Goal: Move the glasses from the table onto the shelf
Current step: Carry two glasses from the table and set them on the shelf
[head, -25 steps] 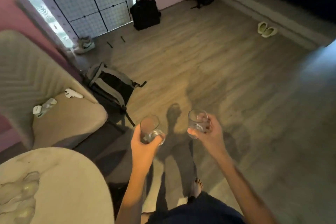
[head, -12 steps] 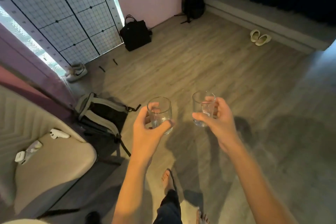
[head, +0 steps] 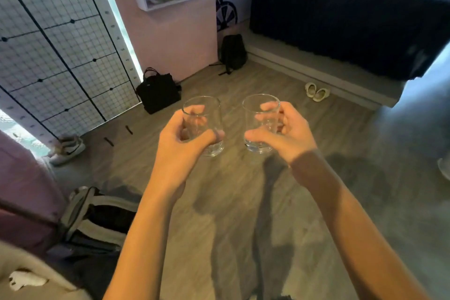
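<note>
— What has the person got hold of?

— A clear glass in each of the hands. The left hand (head: 180,146) is curled round the left glass (head: 203,124), with the thumb across its lower part just above the thick base and the fingers showing through the far side. The right hand (head: 285,136) grips the right glass (head: 261,124) much the same way: thumb low at the front, fingers wrapped behind.

— How are they held?

— Mouths up, near enough upright, out in front at about the same height. They are side by side with a gap between them, not touching.

— And the shelf?

— The white shelf (head: 175,3) hangs on the pink wall, above and ahead of the hands and a little to their left, well apart from both glasses. Something small lies in its left compartment, but I can't tell what.

— What else is around?

— The wooden floor (head: 243,202) is below the hands. A black bag (head: 158,94) stands against the wall beyond the left hand. A dark backpack (head: 232,52) sits in the corner farther ahead, and pale slippers (head: 316,91) lie beyond the right hand. A grey backpack (head: 97,212) lies left of the left arm.
</note>
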